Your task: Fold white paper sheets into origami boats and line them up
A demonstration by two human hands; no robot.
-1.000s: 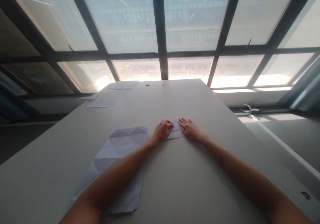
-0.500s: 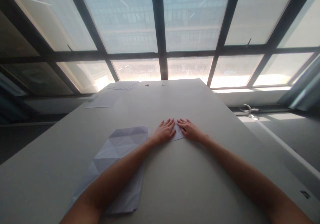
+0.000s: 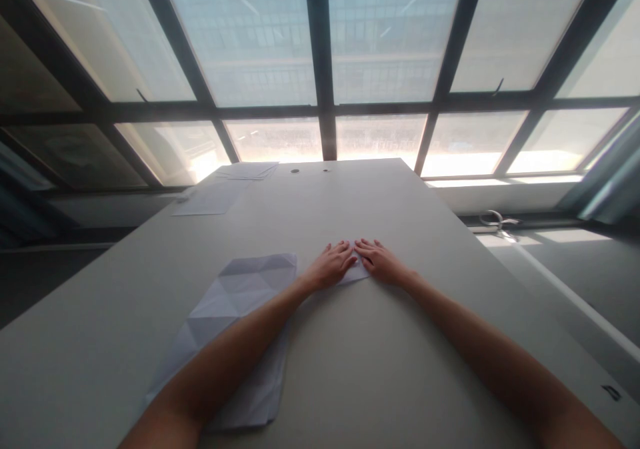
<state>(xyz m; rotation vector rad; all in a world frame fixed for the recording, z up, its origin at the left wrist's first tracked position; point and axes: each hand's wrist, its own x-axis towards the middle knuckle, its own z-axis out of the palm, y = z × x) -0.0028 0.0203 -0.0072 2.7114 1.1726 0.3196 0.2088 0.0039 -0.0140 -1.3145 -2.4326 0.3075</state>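
White paper (image 3: 356, 273), small, straight near edge, on smooth pale desk (image 3: 350, 355), mostly covered by both hands. Left hand (image 3: 332, 264) flattened, palm down on its left side; right hand (image 3: 379, 261) likewise on right, both nearly meeting. Creased sheet (image 3: 250, 279), triangular facets, partly hidden by left forearm (image 3: 240, 335). Plain sheets (image 3: 206, 201) overlapping toward far left corner. Dark-framed window (image 3: 380, 42) beyond.
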